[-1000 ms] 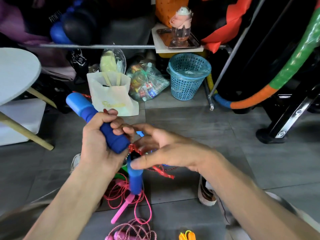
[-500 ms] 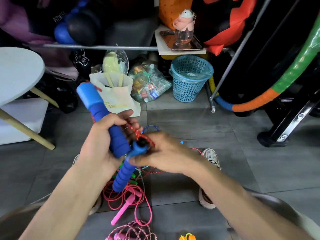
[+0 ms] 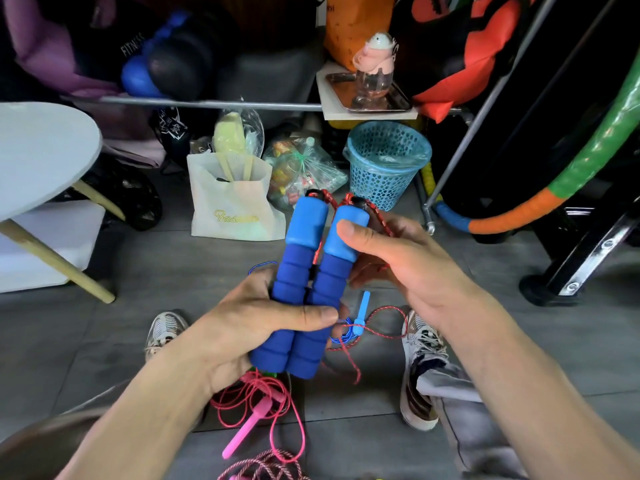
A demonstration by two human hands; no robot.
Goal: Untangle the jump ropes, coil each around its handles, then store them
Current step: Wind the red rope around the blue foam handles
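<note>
Two blue foam handles (image 3: 308, 282) of one jump rope stand side by side, upright, in front of me. My left hand (image 3: 249, 327) wraps around both of them at their lower half. My right hand (image 3: 398, 258) presses its thumb on the right handle's light-blue top and pinches the red speckled rope (image 3: 379, 216) that leaves the caps. More of this red rope loops down to the floor (image 3: 377, 313). A pink jump rope (image 3: 256, 420) with a pink handle lies on the floor below my hands. A thin blue rope with a small blue handle (image 3: 362, 308) lies between my shoes.
A round white table (image 3: 41, 150) stands at left. A white bag (image 3: 235, 206), a plastic bag of items and a blue mesh basket (image 3: 384, 161) stand at the back under a metal rail. A striped hoop (image 3: 561, 188) leans at right. Another twisted pink rope (image 3: 263, 469) lies at the bottom edge.
The second blue handle has swung up from hanging below my left hand to stand beside the first. My left hand now holds both, and my right hand has moved up to the tops.
</note>
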